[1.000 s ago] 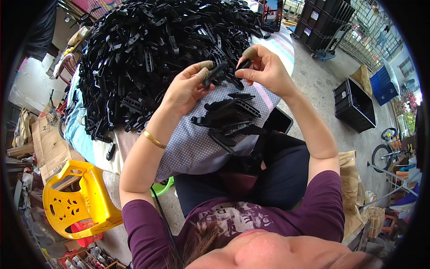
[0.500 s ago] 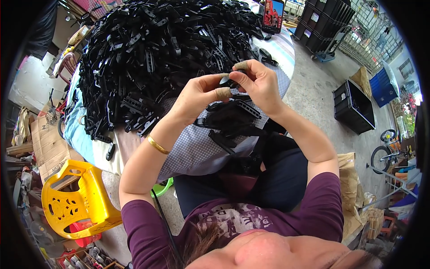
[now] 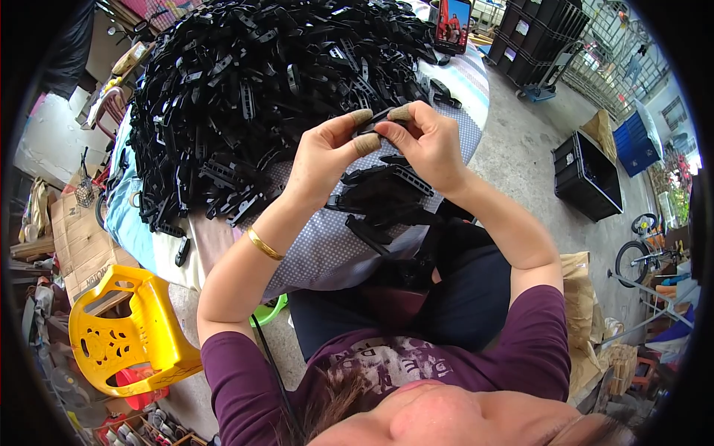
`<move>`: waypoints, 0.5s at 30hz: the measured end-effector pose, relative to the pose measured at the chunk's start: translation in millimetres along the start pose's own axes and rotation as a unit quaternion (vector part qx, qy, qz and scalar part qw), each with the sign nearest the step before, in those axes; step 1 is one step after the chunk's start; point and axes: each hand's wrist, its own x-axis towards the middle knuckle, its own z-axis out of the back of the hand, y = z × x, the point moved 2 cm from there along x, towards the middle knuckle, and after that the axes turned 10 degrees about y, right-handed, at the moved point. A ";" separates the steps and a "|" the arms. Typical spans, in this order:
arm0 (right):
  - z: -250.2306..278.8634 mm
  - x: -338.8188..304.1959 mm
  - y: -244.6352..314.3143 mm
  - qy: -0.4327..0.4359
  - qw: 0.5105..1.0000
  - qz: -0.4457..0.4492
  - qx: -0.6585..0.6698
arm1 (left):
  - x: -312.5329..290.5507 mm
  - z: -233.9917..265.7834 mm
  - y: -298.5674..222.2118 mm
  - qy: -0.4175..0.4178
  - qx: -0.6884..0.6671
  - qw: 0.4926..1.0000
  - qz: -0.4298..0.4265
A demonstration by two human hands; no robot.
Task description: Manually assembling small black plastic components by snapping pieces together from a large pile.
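Observation:
My left hand [image 3: 327, 152] and my right hand [image 3: 425, 143] meet above the table edge, both pinching one small black plastic part [image 3: 375, 119] between thumbs and fingertips that wear tan finger covers. A gold bangle [image 3: 264, 244] circles my left wrist. Just below the hands a small stack of black plastic pieces [image 3: 387, 197] lies on the dotted cloth [image 3: 327, 253]. A big heap of black plastic parts [image 3: 253, 82] fills the table beyond.
A yellow plastic chair [image 3: 123, 327] stands at the lower left beside cardboard [image 3: 78, 241]. Black crates [image 3: 587, 175] sit on the concrete floor at right, more stacked at the top right [image 3: 539, 37]. A phone [image 3: 455, 22] is propped at the table's far edge.
My hands have come closer together and shifted a little toward the heap, now both gripping the same small part where a second ago they were slightly apart.

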 end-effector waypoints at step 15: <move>29.3 10.8 14.7 0.187 0.972 0.060 -0.130 | -6.6 -5.9 -20.6 -0.032 0.373 0.916 -0.147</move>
